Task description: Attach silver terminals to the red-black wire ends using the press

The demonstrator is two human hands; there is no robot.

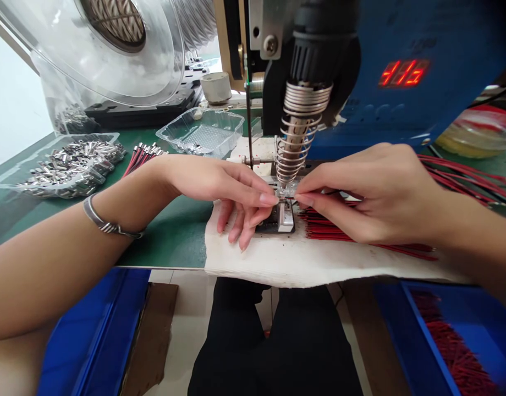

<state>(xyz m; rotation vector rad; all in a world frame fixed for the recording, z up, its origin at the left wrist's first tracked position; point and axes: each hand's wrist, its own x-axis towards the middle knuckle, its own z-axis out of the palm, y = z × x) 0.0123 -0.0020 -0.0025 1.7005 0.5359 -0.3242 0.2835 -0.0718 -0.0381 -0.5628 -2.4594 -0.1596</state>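
My left hand point(232, 190) reaches in from the left, thumb and forefinger pinched at the small metal fixture point(285, 218). Whatever sits between those fingertips is too small to make out; the other fingers hang loosely below. On the fixture's right side, my right hand point(372, 192) pinches a thin wire point(289, 198), whose end points toward the left fingertips. Straight above the gap between both hands is the tip of a soldering iron point(294, 129) wrapped in a coiled spring. Red and black wires point(331, 228) lie on the white cloth point(253, 264) under my right hand.
A clear tray of metal connector parts point(77, 165) stands at the left, near finished-looking wires with metal ends point(143, 154). Behind is another clear tray point(203, 132). A blue machine point(401, 115) with a red display fills the back right. Blue bins point(428, 330) sit below the table.
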